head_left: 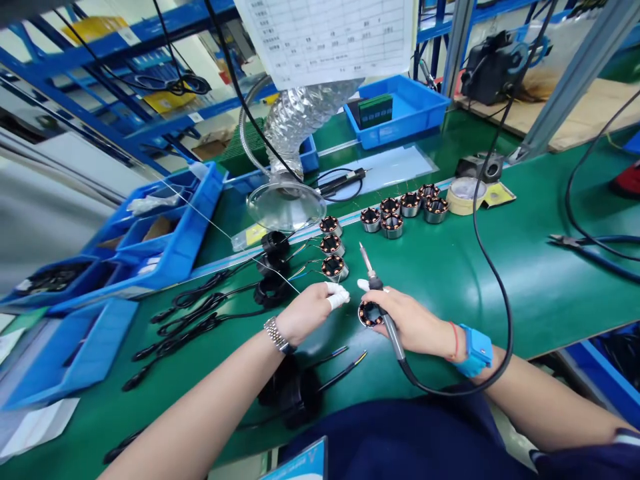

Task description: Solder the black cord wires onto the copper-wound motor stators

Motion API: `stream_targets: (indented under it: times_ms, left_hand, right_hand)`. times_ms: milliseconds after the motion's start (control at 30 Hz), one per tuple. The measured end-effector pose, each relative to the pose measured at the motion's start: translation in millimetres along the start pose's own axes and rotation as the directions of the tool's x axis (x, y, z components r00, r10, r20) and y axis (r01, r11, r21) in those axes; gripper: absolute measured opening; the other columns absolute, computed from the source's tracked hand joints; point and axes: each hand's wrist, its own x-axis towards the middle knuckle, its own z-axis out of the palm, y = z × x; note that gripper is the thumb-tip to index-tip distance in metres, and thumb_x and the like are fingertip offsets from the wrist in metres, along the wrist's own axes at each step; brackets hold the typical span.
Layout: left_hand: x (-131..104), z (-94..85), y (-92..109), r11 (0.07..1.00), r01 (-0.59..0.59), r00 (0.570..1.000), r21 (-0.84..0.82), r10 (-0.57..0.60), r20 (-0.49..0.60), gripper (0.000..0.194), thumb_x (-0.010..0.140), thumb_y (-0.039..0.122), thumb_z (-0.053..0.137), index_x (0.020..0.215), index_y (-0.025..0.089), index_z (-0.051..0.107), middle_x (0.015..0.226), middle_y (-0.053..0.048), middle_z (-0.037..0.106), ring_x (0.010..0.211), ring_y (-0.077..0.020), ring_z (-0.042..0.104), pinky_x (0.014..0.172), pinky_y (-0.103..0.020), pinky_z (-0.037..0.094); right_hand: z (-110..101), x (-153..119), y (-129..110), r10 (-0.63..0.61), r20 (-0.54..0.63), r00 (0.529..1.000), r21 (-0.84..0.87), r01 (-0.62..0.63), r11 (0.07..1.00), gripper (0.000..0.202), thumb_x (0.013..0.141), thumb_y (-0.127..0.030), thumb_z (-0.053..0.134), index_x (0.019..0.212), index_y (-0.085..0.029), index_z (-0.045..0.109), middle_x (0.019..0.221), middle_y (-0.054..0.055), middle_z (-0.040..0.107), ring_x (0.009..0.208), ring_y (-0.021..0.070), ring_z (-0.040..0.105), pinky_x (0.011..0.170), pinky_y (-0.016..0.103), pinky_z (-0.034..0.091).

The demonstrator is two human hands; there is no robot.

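My right hand [415, 320] is closed around a soldering iron [393, 333], its tip pointing up and away from me. The same hand also grips a small motor stator [371, 315] with copper windings. White finger cots cover the fingertips of my left hand [317, 307], which are pinched together. A thin, pale solder wire [285, 279] runs down from the upper left into that hand. Just beyond it, stators [335, 268] stand in a short column, with thin leads towards black ring-shaped housings [270, 291]. More stators [392, 225] are grouped farther back.
Black cables [195, 323] lie at left, beside blue bins [165, 250]. A clear extraction hood [286, 207] on a foil duct stands behind. At right are a tape roll [467, 195] and pliers [575, 243]. Another housing [300, 397] sits near my body. The iron's cord loops over my right forearm.
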Motion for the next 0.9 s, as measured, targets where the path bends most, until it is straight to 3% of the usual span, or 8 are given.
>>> stream_targets:
  times_ms: [167, 333, 533, 767, 900]
  left_hand:
    - [2, 8.9, 3, 0.974, -0.002, 1.000, -0.228, 0.003, 0.004, 0.029, 0.070, 0.039, 0.053, 0.057, 0.015, 0.042, 0.056, 0.004, 0.035, 0.051, -0.0080, 0.029, 0.050, -0.022, 0.026]
    - [-8, 3.3, 9, 0.999, 0.034, 0.997, 0.001, -0.034, -0.073, 0.029, 0.071, 0.043, 0.054, 0.065, 0.014, 0.055, 0.058, 0.003, 0.044, 0.054, -0.0098, 0.035, 0.053, -0.022, 0.031]
    - [-24, -0.3, 11, 0.986, 0.102, 0.995, 0.133, -0.101, -0.014, 0.032, 0.071, 0.046, 0.052, 0.072, 0.015, 0.056, 0.065, 0.001, 0.051, 0.058, -0.0122, 0.041, 0.054, -0.023, 0.032]
    - [-23, 1.9, 5, 0.993, 0.099, 0.995, 0.065, -0.100, 0.013, 0.029, 0.072, 0.044, 0.052, 0.069, 0.015, 0.054, 0.061, 0.003, 0.045, 0.054, -0.0101, 0.035, 0.051, -0.022, 0.028]
    - [-18, 9.0, -4, 0.987, 0.069, 0.998, -0.147, -0.070, -0.001, 0.025, 0.071, 0.040, 0.056, 0.069, 0.015, 0.054, 0.059, 0.004, 0.042, 0.052, -0.0085, 0.032, 0.051, -0.021, 0.027]
  right_hand:
    - [-1, 0, 0, 0.010, -0.008, 1.000, 0.000, -0.010, 1.000, 0.044, 0.076, -0.013, 0.054, 0.116, -0.016, 0.039, 0.095, 0.008, 0.054, 0.083, 0.0168, 0.049, 0.074, 0.031, 0.045]
    - [1, -1, 0, 0.033, -0.031, 0.999, 0.015, -0.032, 0.999, 0.042, 0.076, -0.015, 0.055, 0.115, -0.017, 0.040, 0.093, 0.007, 0.054, 0.082, 0.0170, 0.049, 0.074, 0.032, 0.045]
    - [2, -1, 0, 0.027, -0.027, 0.999, 0.025, -0.026, 0.999, 0.043, 0.075, -0.014, 0.056, 0.114, -0.017, 0.039, 0.094, 0.007, 0.053, 0.084, 0.0175, 0.048, 0.077, 0.034, 0.045]
    - [2, -1, 0, 0.016, -0.046, 0.999, 0.037, -0.015, 0.999, 0.042, 0.075, -0.014, 0.056, 0.114, -0.018, 0.039, 0.095, 0.008, 0.054, 0.087, 0.0182, 0.049, 0.078, 0.036, 0.044]
    - [4, -1, 0, 0.018, -0.054, 0.998, 0.031, -0.017, 0.999, 0.043, 0.075, -0.014, 0.056, 0.115, -0.018, 0.039, 0.094, 0.007, 0.054, 0.086, 0.0181, 0.049, 0.077, 0.035, 0.044]
